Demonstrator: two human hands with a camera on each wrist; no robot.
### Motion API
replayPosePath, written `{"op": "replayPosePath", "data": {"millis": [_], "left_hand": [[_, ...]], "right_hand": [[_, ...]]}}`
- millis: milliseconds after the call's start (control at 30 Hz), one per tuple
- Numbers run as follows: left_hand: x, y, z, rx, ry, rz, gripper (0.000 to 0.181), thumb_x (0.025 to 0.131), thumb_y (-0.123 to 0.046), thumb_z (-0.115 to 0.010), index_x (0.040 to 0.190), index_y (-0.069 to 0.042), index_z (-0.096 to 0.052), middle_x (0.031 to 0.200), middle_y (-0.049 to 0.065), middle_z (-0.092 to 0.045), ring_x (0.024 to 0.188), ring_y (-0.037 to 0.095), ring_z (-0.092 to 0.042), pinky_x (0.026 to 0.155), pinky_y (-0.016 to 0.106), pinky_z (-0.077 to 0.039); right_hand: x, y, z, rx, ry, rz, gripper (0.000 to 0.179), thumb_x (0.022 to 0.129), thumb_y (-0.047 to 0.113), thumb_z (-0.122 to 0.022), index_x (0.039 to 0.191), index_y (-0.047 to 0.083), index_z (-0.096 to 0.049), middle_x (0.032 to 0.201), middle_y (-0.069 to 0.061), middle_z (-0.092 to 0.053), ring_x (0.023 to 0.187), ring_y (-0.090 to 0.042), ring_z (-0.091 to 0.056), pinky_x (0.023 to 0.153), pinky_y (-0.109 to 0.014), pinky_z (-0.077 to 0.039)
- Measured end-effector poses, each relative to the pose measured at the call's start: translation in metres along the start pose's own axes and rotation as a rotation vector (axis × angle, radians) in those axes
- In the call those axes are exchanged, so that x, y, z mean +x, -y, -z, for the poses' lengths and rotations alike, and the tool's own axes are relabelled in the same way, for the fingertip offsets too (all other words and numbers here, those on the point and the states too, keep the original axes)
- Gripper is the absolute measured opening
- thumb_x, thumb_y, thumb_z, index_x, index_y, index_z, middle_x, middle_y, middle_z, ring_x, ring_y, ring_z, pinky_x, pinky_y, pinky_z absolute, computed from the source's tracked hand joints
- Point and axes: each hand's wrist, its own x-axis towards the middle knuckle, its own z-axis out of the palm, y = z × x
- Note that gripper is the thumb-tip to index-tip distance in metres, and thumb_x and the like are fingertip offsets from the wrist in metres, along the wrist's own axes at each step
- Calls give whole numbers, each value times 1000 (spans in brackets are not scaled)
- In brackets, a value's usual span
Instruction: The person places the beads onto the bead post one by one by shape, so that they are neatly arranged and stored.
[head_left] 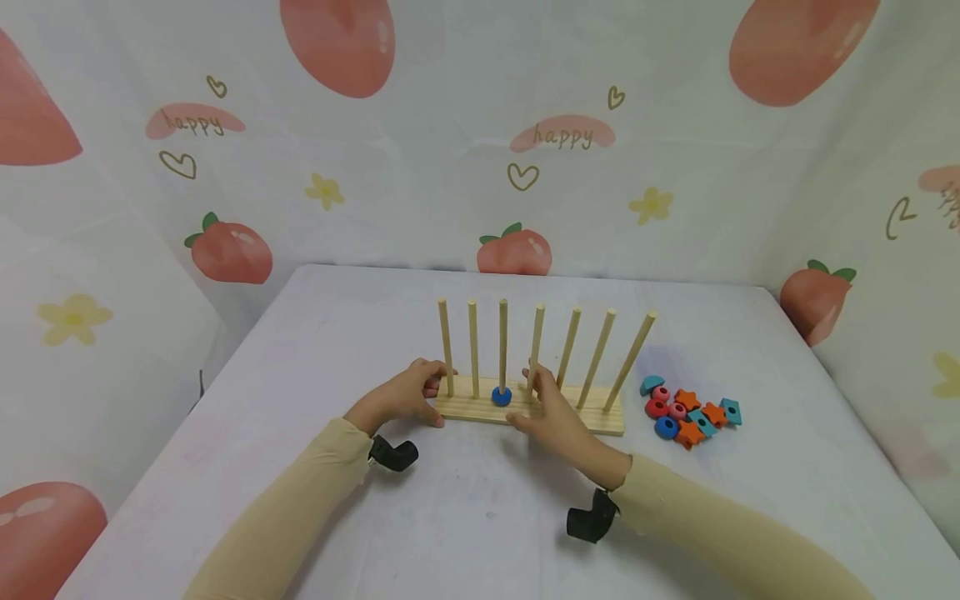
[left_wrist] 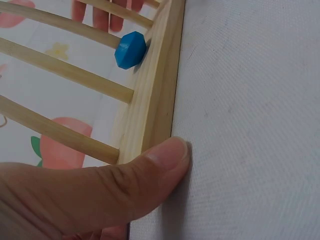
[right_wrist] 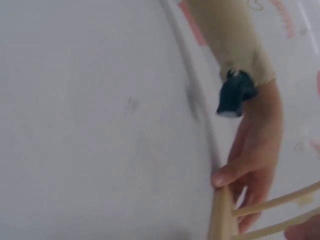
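Observation:
A wooden peg rack (head_left: 465, 407) with several upright pegs stands on the white table. One blue faceted bead (head_left: 501, 397) sits low on the third peg from the left, down at the base. My left hand (head_left: 408, 396) grips the rack's left end, its thumb (left_wrist: 167, 155) along the front edge and its fingers behind. Around the fourth peg my right hand (head_left: 555, 421) reaches over the rack, thumb out in front beside the bead. In the left wrist view its loosely extended fingers (left_wrist: 100, 17) show behind the pegs, holding nothing visible.
To the right of the rack lies a loose group of beads: orange stars (head_left: 687, 400), teal blocks (head_left: 731, 412), red and pink rounds (head_left: 656, 408) and a blue one (head_left: 666, 428). A printed cloth (head_left: 420, 183) hangs behind the table. Black wrist cameras (head_left: 592, 517) sit under both wrists.

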Motion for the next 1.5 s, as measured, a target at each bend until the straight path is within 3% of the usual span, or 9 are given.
{"op": "replayPosePath", "data": {"millis": [233, 500, 667, 833, 933, 1133, 1233, 1367, 1500], "left_hand": [[0, 2, 0, -43, 13, -8, 77, 65, 7, -85, 133, -3, -50, 125, 18, -38, 117, 29, -47, 102, 39, -45], [1, 2, 1, -33, 9, -14, 78, 64, 7, -85, 133, -4, -50, 124, 17, -39, 117, 29, -48, 101, 37, -46], [1, 3, 1, -25, 5, -23, 77, 63, 7, -86, 132, -3, -51, 124, 17, -39, 117, 29, -49, 100, 37, -47], [2, 3, 0, -14, 0, -18, 78, 63, 7, -85, 133, -4, -51, 122, 17, -40, 115, 29, -49, 100, 38, -47], [2, 3, 0, -17, 1, -7, 78, 64, 7, -85, 133, -4, -50, 124, 17, -40, 117, 29, -49, 101, 39, -46], [2, 3, -1, -12, 3, 6, 78, 66, 5, -85, 134, -3, -48, 126, 17, -40, 120, 31, -49, 101, 40, -46], [1, 1, -1, -9, 1, 9, 78, 66, 5, -85, 134, -4, -49, 125, 16, -40, 119, 30, -49, 102, 40, -46], [0, -1, -1, -17, -4, 1, 77, 64, 7, -85, 133, -4, -51, 124, 16, -41, 117, 29, -49, 101, 40, -45], [0, -1, 0, -26, 0, -5, 78, 64, 8, -85, 133, -3, -50, 124, 17, -40, 118, 30, -48, 101, 39, -46]], "right_hand": [[-38, 15, 23, -106, 130, -66, 90, 90, 18, -70, 155, 4, -9, 159, -21, -14, 144, -43, -16, 112, -61, -23], [-68, 24, 71, -167, 169, 49, 75, 89, 30, -70, 150, 9, -31, 155, -20, -27, 138, -50, -28, 104, -66, -33], [-81, 20, 102, -139, 108, 239, 51, 91, 18, -68, 137, 7, -49, 143, -13, -49, 132, -27, -47, 105, -36, -44], [-87, 9, 131, -75, 27, 336, 37, 93, 1, -61, 129, -1, -53, 130, 11, -59, 115, 6, -55, 91, -10, -45], [-88, 1, 146, -91, -64, 305, 36, 93, 0, -60, 128, -2, -53, 122, 25, -58, 108, 9, -57, 83, -11, -50], [-84, -22, 163, -197, -211, 194, 36, 96, 11, -60, 129, 1, -54, 113, 30, -55, 100, 15, -55, 75, -11, -52], [-79, -33, 167, -241, -221, 128, 38, 96, 18, -60, 130, 2, -54, 118, 13, -59, 98, 12, -55, 74, -11, -51], [-69, -47, 171, -312, -178, 39, 42, 97, 22, -60, 131, 1, -53, 126, -18, -58, 105, -16, -62, 75, -11, -50], [-61, -58, 174, -408, -119, -30, 46, 93, 28, -65, 128, 0, -56, 119, -22, -61, 105, -36, -59, 76, -23, -52]]}}
